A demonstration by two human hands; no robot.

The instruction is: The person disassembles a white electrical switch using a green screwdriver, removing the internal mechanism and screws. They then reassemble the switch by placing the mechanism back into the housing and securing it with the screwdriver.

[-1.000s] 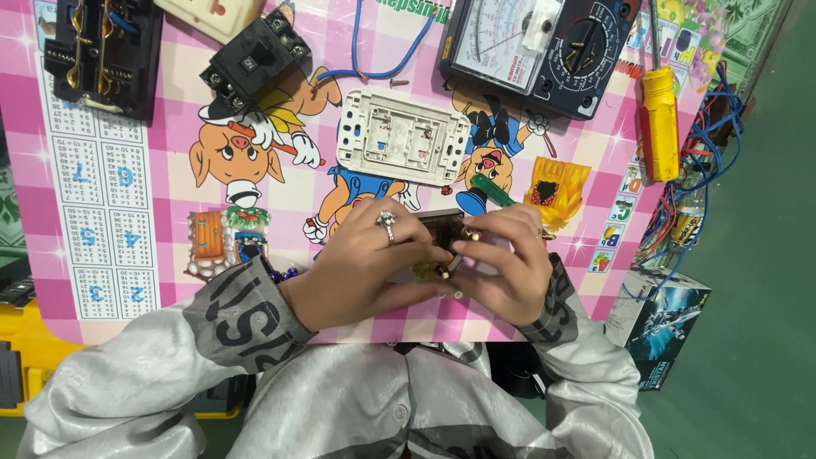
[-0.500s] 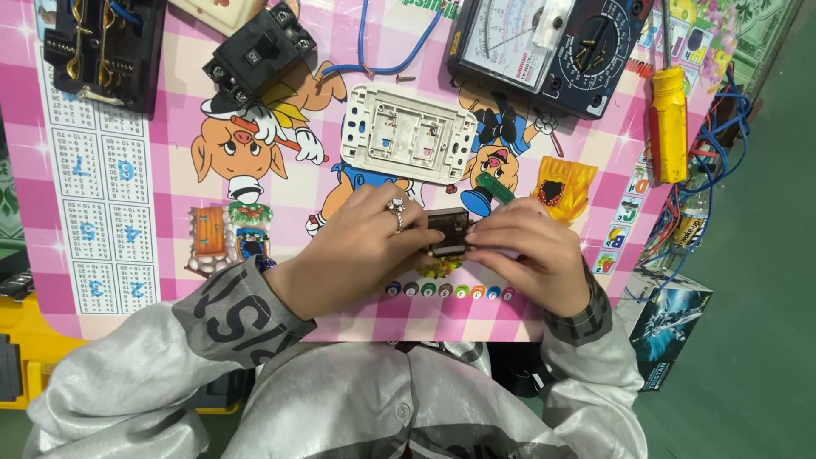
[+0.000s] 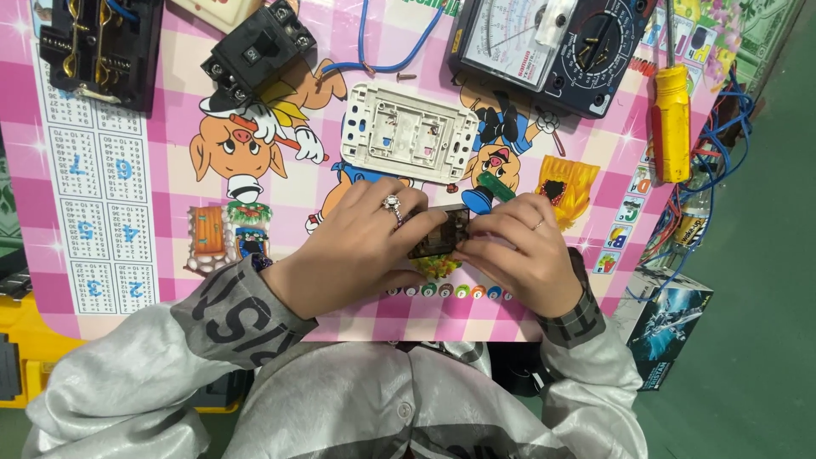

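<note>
Just below the white switch plate (image 3: 409, 133), the left hand (image 3: 357, 251) and right hand (image 3: 518, 251) both pinch a small, dark, boxy switch part (image 3: 438, 231).

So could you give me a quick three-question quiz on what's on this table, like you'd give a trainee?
1. True or false: both hands hold the small dark part.
2. Which tool lies at the table's right edge? A) yellow-handled screwdriver B) hammer C) scissors
3. What white thing lies just beyond the hands?

Key
1. True: the left hand and right hand both grip it over the pink table.
2. A.
3. The white switch plate, lying beside the black meter.
</note>
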